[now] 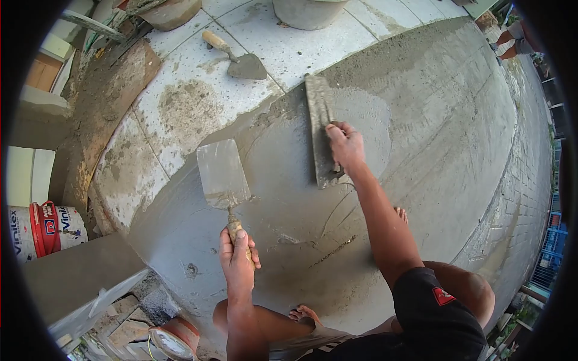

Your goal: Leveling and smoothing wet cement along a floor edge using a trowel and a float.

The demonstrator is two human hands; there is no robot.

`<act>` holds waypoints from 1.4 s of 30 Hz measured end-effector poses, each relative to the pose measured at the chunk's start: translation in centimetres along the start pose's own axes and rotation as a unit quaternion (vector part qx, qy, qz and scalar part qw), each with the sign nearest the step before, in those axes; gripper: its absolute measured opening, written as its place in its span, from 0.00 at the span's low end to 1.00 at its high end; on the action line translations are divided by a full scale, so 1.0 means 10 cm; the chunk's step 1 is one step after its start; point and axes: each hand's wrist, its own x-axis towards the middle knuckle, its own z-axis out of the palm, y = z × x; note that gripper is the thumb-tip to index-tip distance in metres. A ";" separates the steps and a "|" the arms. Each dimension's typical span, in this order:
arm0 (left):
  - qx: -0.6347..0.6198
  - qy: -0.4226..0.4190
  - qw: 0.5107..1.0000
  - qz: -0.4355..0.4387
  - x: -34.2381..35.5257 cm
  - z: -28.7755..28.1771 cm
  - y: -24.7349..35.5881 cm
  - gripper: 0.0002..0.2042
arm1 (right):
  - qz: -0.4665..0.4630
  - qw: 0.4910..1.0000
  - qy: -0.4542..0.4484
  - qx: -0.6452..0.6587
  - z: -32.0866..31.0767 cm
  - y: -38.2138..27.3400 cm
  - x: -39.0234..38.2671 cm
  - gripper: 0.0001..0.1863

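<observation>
My left hand point(239, 256) is closed round the wooden handle of a trowel with a broad, square-ended blade point(221, 171). That blade points away from me, over the wet cement near the tiles. In my right hand point(345, 144) is the handle of a long rectangular plastering float point(316, 120), its far end by the edge of the white tiles. The float lies against or just above the wet grey cement point(445, 138); I cannot tell which. Around it the cement looks smoothed, with a paler patch to its right. A pointed trowel point(248, 66) with a wooden handle rests on the tiles.
Cement-spotted white tiles point(259, 30) lie beyond the wet area. Two buckets stand at the far side, one grey point(308, 13). At left are a red and white paint bucket point(45, 228) and a grey ledge point(84, 277). Another person's legs point(513, 41) show at far right.
</observation>
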 end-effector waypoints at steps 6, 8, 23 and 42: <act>-0.013 0.006 1.000 0.008 0.03 0.01 0.05 0.10 | -0.148 0.919 -0.093 -0.354 0.54 -0.22 -0.25 0.23; -0.025 0.002 1.000 0.014 0.01 0.00 0.04 0.11 | -0.179 0.900 -0.079 -0.389 0.40 -0.32 0.00 0.23; -0.013 0.001 1.000 0.008 -0.01 -0.21 -0.05 0.10 | -0.115 0.971 0.033 -0.208 0.00 0.17 -0.14 0.25; -0.062 0.000 0.998 0.020 0.05 -0.32 0.13 0.10 | -0.145 0.946 0.089 -0.277 0.11 -0.02 -0.31 0.22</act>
